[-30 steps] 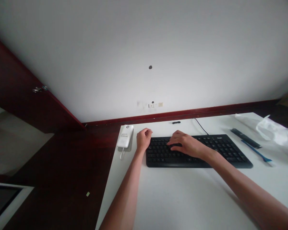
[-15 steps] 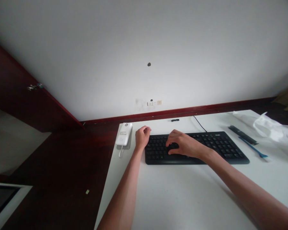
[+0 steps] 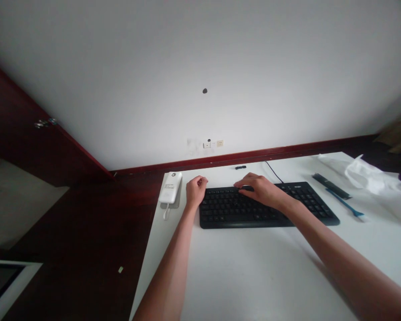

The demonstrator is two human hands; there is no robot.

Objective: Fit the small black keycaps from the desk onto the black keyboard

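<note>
A black keyboard (image 3: pixel 234 218) lies on the white table. Over its back edge, near the middle, is my right hand (image 3: pixel 262 191), with thumb and fingers curved and a gap between them. Nothing I can make out is in that gap, and it partly covers the upper keys. At the keyboard's left end rests my left hand (image 3: pixel 196 191), its fingers curled in; whatever they hold, if anything, is hidden. Some small black pieces (image 3: pixel 240 167) lie in a short row behind the keyboard. Its cable (image 3: pixel 274 171) runs off over the table's back edge.
Left of my left hand lies a white power bank (image 3: pixel 170 188) with a short cable loop. To the right are a dark flat strip (image 3: pixel 330 186), a blue brush-like tool (image 3: pixel 345 203) and a crumpled white bag (image 3: pixel 370 176). A wall (image 3: pixel 137 89) stands behind the table (image 3: pixel 230 267).
My right hand has moved from the keyboard's left-middle keys back toward its far edge, and its fingers have stretched out somewhat. My left hand keeps its place; the whole view has shifted slightly.
</note>
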